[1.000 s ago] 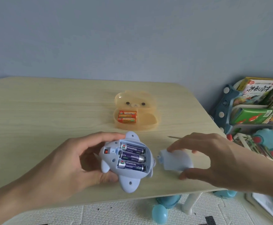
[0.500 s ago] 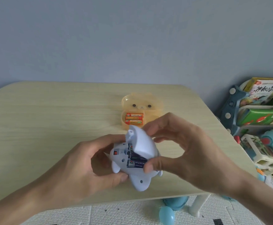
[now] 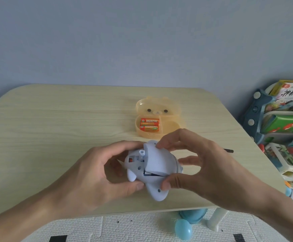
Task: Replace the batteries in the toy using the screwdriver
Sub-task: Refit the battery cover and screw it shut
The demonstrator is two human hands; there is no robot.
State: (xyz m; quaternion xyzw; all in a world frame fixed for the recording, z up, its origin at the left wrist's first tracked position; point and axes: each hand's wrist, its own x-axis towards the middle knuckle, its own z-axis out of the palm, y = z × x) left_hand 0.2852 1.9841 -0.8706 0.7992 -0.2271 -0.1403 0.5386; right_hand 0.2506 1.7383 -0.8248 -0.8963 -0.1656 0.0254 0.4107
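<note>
A pale blue plastic toy (image 3: 155, 188) lies belly-up in my left hand (image 3: 100, 173), just above the table's near edge. My right hand (image 3: 199, 165) presses the battery cover (image 3: 158, 163) down over the toy's compartment, thumb at the near edge and fingers at the far edge. The cover sits slightly tilted, and a sliver of one battery (image 3: 148, 173) shows under it. Behind my right hand, only the dark tip of the screwdriver (image 3: 228, 150) shows on the table. Two orange batteries (image 3: 149, 124) lie in an open orange bear-shaped box (image 3: 170, 126) further back.
The light wood table (image 3: 55, 130) ends just below my hands. A shelf of books and toys (image 3: 281, 126) stands to the right. A blue ball (image 3: 183, 228) and a white table leg (image 3: 215, 219) are on the foam floor mat below.
My right hand picked the cover up from the table on the right, carried it over the toy and lowered it onto the compartment, hiding most of the batteries. The view shifted slightly.
</note>
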